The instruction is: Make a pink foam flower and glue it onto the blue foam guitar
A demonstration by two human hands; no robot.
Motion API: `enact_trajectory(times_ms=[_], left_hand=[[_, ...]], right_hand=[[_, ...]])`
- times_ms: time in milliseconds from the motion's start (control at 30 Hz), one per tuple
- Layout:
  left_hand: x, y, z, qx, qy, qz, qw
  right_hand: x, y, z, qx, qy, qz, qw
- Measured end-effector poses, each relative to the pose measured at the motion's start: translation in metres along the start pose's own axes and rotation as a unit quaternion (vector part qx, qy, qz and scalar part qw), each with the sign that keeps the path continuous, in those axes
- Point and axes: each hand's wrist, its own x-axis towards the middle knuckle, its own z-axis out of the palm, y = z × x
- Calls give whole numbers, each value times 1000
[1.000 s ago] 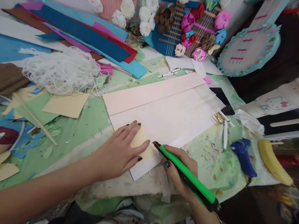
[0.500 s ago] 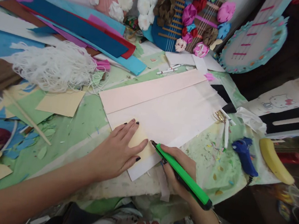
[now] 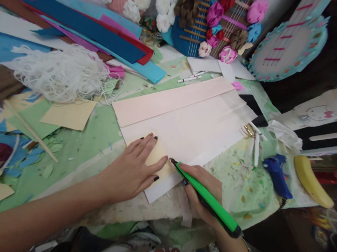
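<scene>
My left hand (image 3: 139,163) lies flat with its fingers stretched over a small cream paper piece (image 3: 158,157), pressing it onto a large white sheet (image 3: 182,131). In my right hand (image 3: 201,185) is a green utility knife (image 3: 209,200), gripped like a pen. Its tip touches or hovers just over the right edge of the cream piece, close to my left thumb; I cannot tell if it is cutting. A pale pink paper strip (image 3: 171,102) runs along the far edge of the white sheet.
Tangled white string (image 3: 62,74) and stacked coloured paper (image 3: 85,29) lie at the back left. A blue glue gun (image 3: 277,175), a banana (image 3: 313,181) and scissors (image 3: 248,130) with gold handles sit on the right. Paper guitars (image 3: 194,24) with paper flowers stand behind.
Both hands, the knife and the paper stay in almost the same place. The camera view has shifted very slightly.
</scene>
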Motion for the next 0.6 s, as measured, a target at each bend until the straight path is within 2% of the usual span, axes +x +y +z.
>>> enact_trajectory(times_ms=[600], left_hand=[[1,1,-2,8,0,3,1000]], right_hand=[[-6,4,5,16,10,-24,1000]])
